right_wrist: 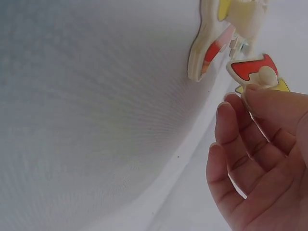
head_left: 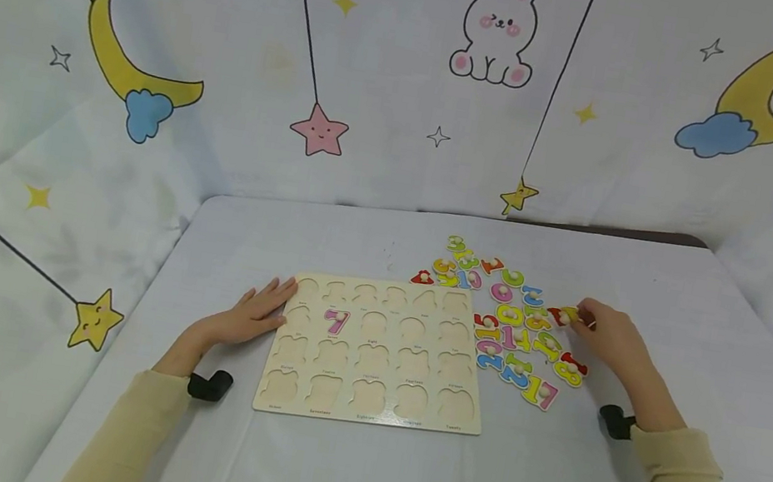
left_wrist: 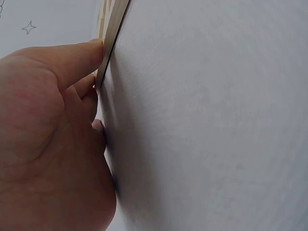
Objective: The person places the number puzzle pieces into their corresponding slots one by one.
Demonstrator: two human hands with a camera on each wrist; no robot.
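Note:
A wooden number puzzle board (head_left: 355, 354) lies on the table, with a pink and purple number 7 piece (head_left: 337, 321) in one recess of its second row. My left hand (head_left: 252, 312) rests at the board's left edge, its fingers fairly straight. In the left wrist view the thumb (left_wrist: 79, 60) touches the rim. To the right of the board, my right hand (head_left: 607, 335) pinches a red and yellow number piece (right_wrist: 250, 69) with a round knob, between thumb and fingers. Which number it is, I cannot tell. The right wrist view shows it tilted, near another piece (right_wrist: 195, 65).
Several colourful knobbed number pieces (head_left: 510, 315) lie scattered behind and right of the board, some close against its edge. A white cloth covers the table (head_left: 349, 479). Behind hangs a printed fabric backdrop (head_left: 399, 66) with moons and stars. A black wrist strap (head_left: 209, 386) shows at the left sleeve.

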